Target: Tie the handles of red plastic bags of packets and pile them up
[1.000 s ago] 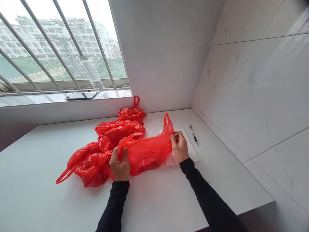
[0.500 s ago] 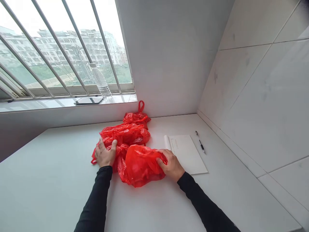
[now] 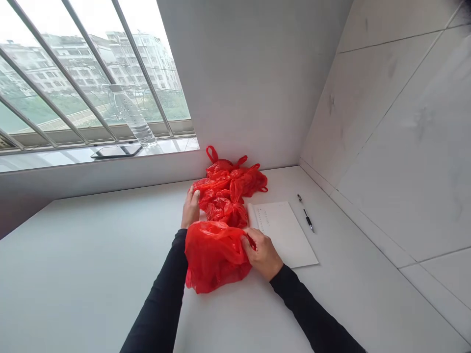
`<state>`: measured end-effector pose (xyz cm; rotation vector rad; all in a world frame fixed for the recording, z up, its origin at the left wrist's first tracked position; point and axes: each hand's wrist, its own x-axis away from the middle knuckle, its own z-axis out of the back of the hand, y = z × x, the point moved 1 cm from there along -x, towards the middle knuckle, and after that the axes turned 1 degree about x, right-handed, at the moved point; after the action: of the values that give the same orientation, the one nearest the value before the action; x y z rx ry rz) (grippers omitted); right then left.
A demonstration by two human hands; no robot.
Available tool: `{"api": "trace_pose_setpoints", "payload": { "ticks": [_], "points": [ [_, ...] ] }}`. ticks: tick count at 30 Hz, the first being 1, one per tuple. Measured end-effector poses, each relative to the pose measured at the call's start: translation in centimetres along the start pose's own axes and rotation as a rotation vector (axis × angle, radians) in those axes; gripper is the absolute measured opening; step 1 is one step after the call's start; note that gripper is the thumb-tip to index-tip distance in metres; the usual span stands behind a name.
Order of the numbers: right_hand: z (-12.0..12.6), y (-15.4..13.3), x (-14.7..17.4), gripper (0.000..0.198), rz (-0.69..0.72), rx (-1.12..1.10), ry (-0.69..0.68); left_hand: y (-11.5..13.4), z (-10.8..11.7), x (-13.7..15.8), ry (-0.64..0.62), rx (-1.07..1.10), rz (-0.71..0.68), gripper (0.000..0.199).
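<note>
Several knotted red plastic bags (image 3: 237, 185) lie heaped against the wall at the back of the white table. On the heap's left side rests my left hand (image 3: 191, 208), its visible fingers stretched out and touching the bags. Nearer to me, a loose red plastic bag (image 3: 217, 260) spreads over the tabletop, apart from the knotted ones. My right hand (image 3: 262, 251) pinches the right edge of this bag between thumb and fingers. The loose bag covers part of my left wrist.
An open notebook (image 3: 285, 235) lies just beyond my right hand, with a black pen (image 3: 308, 220) and its cap (image 3: 300, 198) to the right. A water bottle (image 3: 134, 117) and a flat dark-edged device (image 3: 117, 151) are on the windowsill. Tiled wall (image 3: 397, 147) bounds the right side.
My left hand has pushed the knotted bags to the right and back, toward the wall. My right hand stays on the loose bag, which now lies separate from the heap.
</note>
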<state>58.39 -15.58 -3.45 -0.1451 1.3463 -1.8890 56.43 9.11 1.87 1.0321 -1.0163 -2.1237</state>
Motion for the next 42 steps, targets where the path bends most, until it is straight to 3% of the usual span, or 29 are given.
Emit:
{"api": "trace_pose_setpoints", "payload": {
  "ticks": [3, 4, 5, 6, 8, 10, 12, 17, 23, 27, 32, 34, 36, 39, 42],
  "points": [
    [0.5, -0.2, 0.1, 0.029, -0.075, -0.094, 0.071, 3.2, 3.4, 5.3, 0.127, 0.045, -0.009, 0.041],
    [0.5, -0.2, 0.1, 0.029, -0.093, -0.115, 0.091, 4.4, 4.4, 7.7, 0.240, 0.054, -0.060, 0.039],
    [0.5, -0.1, 0.1, 0.030, -0.104, -0.129, 0.108, 5.6, 5.1, 10.0, 0.437, 0.052, -0.181, 0.034],
    [0.5, 0.0, 0.2, 0.030, -0.111, -0.137, 0.121, 6.5, 5.6, 12.3, 0.538, 0.040, -0.333, 0.031],
    [0.5, 0.2, 0.2, 0.031, -0.118, -0.148, 0.138, 7.7, 5.3, 15.7, 0.174, -0.138, -0.746, 0.032],
    [0.7, 0.1, 0.5, 0.033, -0.118, -0.164, 0.157, 7.6, 4.9, 17.4, -0.185, -0.397, -0.877, 0.037],
    [1.4, -0.4, 1.3, 0.035, -0.120, -0.192, 0.182, 7.2, 5.3, 18.2, -0.310, -0.573, -0.792, 0.039],
    [4.1, -3.2, 6.6, 0.032, -0.136, -0.289, 0.189, 8.3, 9.8, 21.6, -0.323, -0.581, -0.713, 0.030],
    [6.7, -5.2, 13.1, 0.019, -0.239, -0.423, 0.112, 10.6, 14.0, 26.3, -0.150, -0.477, -0.542, 0.023],
    [8.3, -6.5, 15.2, 0.020, -0.250, -0.329, 0.094, 11.0, 15.1, 27.8, -0.022, -0.491, -0.571, 0.019],
    [9.5, -11.5, 15.5, 0.051, -0.002, 0.037, 0.072, 10.1, 15.3, 28.3, -0.100, -0.530, -0.661, 0.028],
    [9.1, -12.8, 14.6, 0.047, 0.107, 0.182, 0.018, 9.5, 15.0, 28.3, -0.147, -0.579, -0.671, 0.032],
    [8.5, -13.1, 13.3, 0.028, 0.163, 0.297, -0.027, 9.0, 14.6, 28.3, -0.175, -0.593, -0.636, 0.033],
    [8.0, -12.3, 11.7, 0.029, 0.122, 0.372, -0.049, 8.7, 14.3, 28.7, -0.229, -0.545, -0.544, 0.025],
    [8.6, -12.1, 11.5, 0.022, 0.007, 0.271, -0.028, 8.8, 14.3, 29.1, -0.286, -0.527, -0.524, 0.024]
  ]
}}
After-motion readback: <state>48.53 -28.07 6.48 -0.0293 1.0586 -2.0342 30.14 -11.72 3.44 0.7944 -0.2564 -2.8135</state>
